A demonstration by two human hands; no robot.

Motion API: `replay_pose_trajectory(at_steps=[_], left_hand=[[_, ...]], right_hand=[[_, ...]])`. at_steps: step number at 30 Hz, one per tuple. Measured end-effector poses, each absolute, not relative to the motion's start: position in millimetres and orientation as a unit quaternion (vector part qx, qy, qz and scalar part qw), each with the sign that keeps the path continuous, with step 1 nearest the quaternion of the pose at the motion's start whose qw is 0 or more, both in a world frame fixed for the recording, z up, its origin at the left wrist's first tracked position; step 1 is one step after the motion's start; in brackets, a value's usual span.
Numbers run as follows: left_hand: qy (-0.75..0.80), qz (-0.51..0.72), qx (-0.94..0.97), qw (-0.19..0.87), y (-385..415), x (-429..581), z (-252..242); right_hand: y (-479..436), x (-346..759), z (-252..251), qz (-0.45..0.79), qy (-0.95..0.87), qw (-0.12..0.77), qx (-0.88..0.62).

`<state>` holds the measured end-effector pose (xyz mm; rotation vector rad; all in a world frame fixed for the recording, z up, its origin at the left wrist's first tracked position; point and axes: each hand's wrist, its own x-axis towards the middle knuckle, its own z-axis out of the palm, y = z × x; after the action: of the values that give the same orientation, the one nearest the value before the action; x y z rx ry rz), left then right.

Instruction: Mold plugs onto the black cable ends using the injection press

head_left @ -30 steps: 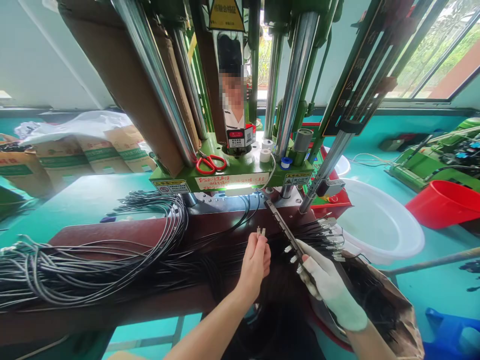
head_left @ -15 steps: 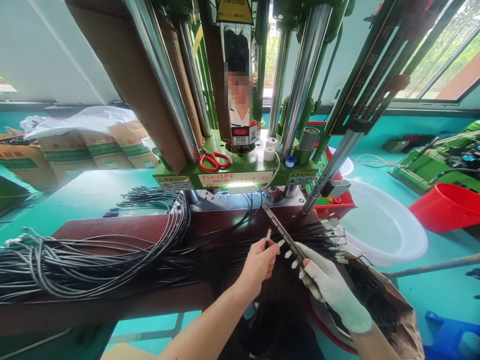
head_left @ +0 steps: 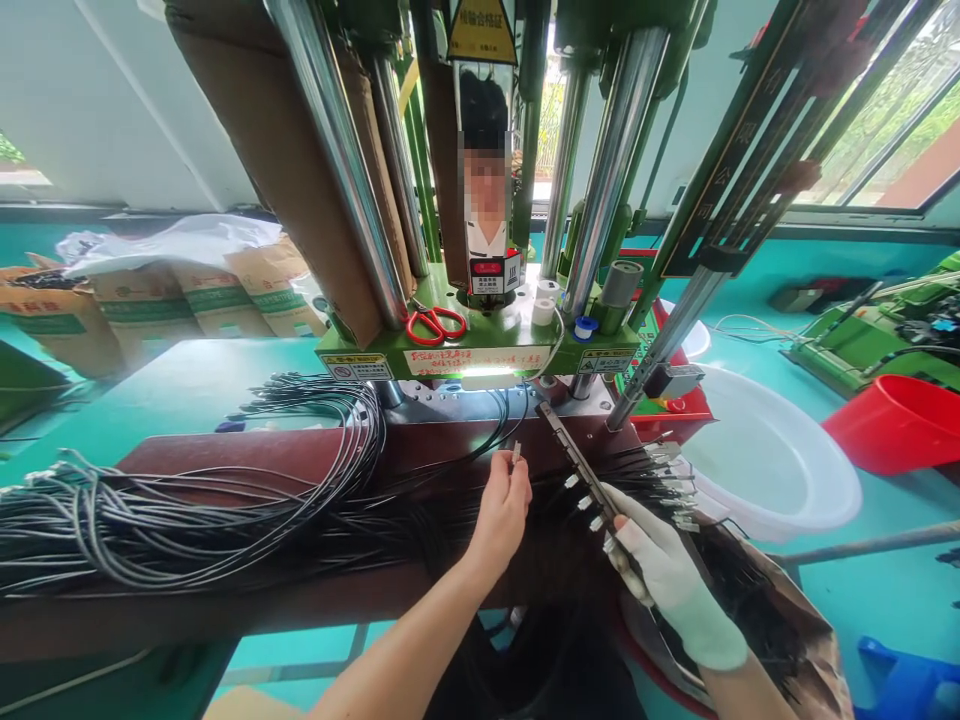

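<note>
Bare fingers of my left hand (head_left: 501,515) pinch a small metal-tipped connector (head_left: 516,453) that points upward. Whether a cable runs from it is hidden by the hand. In a white glove, my right hand (head_left: 667,570) is closed around the lower part of a long, narrow metal bar (head_left: 574,450). Several small white connectors (head_left: 585,503) stick out from the bar's left side. The bar slants up and left, its far end near the press's metal bed (head_left: 442,402). A gap separates my left hand from the bar.
Bundles of black cables (head_left: 225,565) cover the brown bench (head_left: 225,455), with metal cable ends (head_left: 679,485) at right. Ahead stands a green press (head_left: 360,345) carrying red-handled scissors (head_left: 435,325). A white tub (head_left: 844,490) and a red bucket (head_left: 892,430) sit at right.
My left hand has drawn back to the left, away from the bar, still pinching the small connector. My right hand keeps its hold on the bar. The view has shifted slightly.
</note>
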<state>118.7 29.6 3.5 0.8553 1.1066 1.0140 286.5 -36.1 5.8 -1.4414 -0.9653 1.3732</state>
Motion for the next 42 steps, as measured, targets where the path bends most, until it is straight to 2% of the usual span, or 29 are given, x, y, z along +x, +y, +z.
replay_pose_trajectory(at_steps=[3,8,18,23,32,42], left_hand=[[0.462,0.422,0.405,0.666,33,116,5],[0.433,0.304,0.376,0.761,32,114,14],[0.351,0.278,0.338,0.828,36,110,12],[0.379,0.299,0.353,0.801,32,113,13],[0.421,0.347,0.494,0.677,39,101,6],[0.380,0.301,0.512,0.709,45,94,8]], right_hand=[[-37,287,8,0.554,-0.401,0.435,-0.586],[-38,289,8,0.557,-0.420,0.416,-0.584],[-35,290,9,0.556,-0.454,0.395,-0.572],[-37,293,-2,0.573,-0.458,0.381,-0.564],[-36,292,7,0.577,-0.441,0.400,-0.559],[-31,302,-5,0.582,-0.469,0.359,-0.559]])
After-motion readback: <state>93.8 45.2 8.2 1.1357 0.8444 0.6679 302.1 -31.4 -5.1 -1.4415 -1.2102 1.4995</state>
